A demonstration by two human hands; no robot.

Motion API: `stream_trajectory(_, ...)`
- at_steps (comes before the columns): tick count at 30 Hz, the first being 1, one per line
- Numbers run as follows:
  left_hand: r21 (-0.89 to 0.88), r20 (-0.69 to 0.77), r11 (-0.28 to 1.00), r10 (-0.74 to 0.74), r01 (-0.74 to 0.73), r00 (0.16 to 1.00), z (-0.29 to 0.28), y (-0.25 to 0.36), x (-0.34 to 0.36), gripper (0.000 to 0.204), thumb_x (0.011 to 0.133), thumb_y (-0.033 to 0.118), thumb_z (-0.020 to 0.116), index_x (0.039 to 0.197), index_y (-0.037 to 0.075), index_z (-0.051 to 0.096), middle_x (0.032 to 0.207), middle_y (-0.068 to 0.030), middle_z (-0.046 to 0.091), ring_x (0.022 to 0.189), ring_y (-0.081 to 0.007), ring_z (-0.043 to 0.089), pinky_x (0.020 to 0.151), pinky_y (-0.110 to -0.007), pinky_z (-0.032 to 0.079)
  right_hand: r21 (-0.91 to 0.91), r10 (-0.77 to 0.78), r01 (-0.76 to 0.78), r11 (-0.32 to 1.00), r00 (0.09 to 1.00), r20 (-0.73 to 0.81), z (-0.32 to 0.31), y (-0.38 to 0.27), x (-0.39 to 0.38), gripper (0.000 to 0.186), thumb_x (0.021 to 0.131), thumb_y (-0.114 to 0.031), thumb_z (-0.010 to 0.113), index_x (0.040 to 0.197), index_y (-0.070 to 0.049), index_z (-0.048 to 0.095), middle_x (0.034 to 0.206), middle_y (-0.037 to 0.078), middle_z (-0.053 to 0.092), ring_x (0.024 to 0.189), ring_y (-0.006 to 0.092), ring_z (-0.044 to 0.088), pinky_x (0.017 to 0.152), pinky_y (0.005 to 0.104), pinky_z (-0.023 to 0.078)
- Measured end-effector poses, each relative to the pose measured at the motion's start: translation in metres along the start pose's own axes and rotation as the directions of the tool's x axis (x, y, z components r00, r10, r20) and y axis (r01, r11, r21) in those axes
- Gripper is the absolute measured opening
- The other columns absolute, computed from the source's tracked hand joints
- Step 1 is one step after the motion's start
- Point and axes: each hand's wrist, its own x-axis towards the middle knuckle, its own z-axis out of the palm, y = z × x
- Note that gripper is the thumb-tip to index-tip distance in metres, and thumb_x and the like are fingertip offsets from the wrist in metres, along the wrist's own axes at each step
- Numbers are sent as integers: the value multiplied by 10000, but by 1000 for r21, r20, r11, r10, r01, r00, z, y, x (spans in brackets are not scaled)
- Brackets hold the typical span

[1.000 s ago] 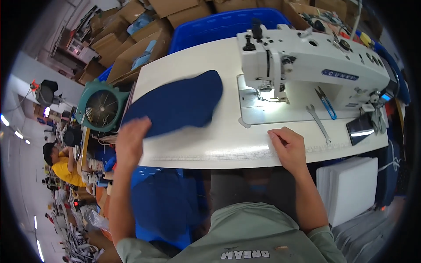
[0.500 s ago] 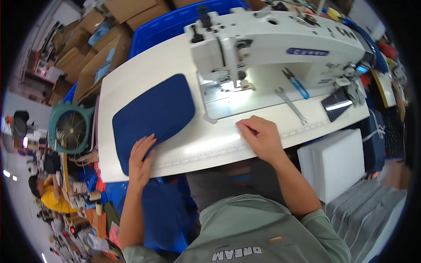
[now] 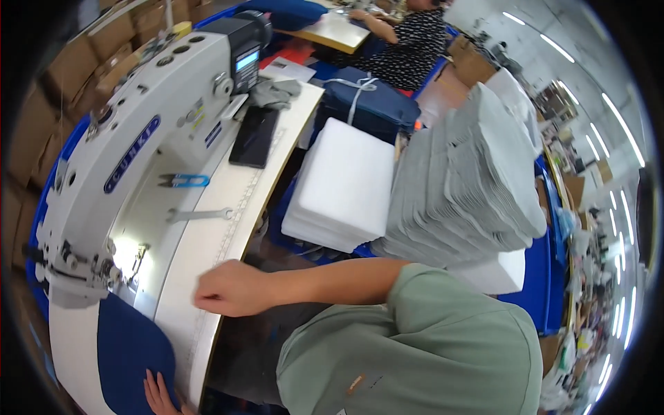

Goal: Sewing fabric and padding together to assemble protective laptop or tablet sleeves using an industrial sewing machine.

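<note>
Left hand (image 3: 160, 400), fingers spread, touches the blue cloth (image 3: 131, 349) low left in the frame, while the curled-up right hand (image 3: 234, 289) is farther off, up and right, and the cloth seems to run longways up toward the sewing machine (image 3: 117, 138).

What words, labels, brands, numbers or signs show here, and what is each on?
I don't copy wording out, but here's where it stands:
Blue badge on the white sewing machine: pale lettering.
Lit screen: too small to read.
Ruler strip along the table: too small to read.
Orange tag on the green shirt: blurred.
Blue fabric: none visible.
</note>
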Motion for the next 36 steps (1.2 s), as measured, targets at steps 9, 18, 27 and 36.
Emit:
stream_trajectory(9, 142, 57, 987, 74, -81, 996, 6, 2, 3, 743, 1063, 584, 394, 1538, 29, 523, 1624, -241, 446, 1438, -496, 443, 1195, -582, 331, -398, 377, -645, 652, 732, -568, -241, -133, -121, 118, 986, -126, 701, 1005, -27, 763, 901, 100, 735, 791, 182, 679, 696, 330, 535)
stream_trajectory(18, 169, 36, 983, 72, -77, 997, 19, -10, -12, 698, 1079, 583, 381, 1544, 89, 541, 1644, -199, 442, 1463, -493, 422, 1188, -593, 323, -563, 463, -809, 170, 570, -679, -354, -245, -186, 230, 942, -230, 761, 1094, -58, 774, 1071, 52, 746, 940, 161, 670, 793, 330, 528)
stream_trajectory(27, 140, 6, 989, 52, -52, 999, 14, 12, -25, 486, 1139, 381, 390, 1465, 118, 636, 1578, -136, 547, 1425, -482, 487, 1144, -594, 361, -571, 551, -796, 202, 574, -605, -364, -256, -209, 214, 925, -198, 771, 1068, -40, 767, 1000, 50, 737, 911, 164, 674, 803, 329, 537)
stream_trajectory(36, 254, 48, 967, -30, 17, 998, 11, 49, -18, 473, 1113, 353, 503, 1467, 60, 613, 1533, -205, 570, 1424, -481, 481, 1148, -578, 382, -265, 359, -863, 431, 433, -827, -410, -223, -240, 219, 932, -229, 699, 910, -15, 741, 762, 17, 672, 658, 101, 600, 576, 292, 499)
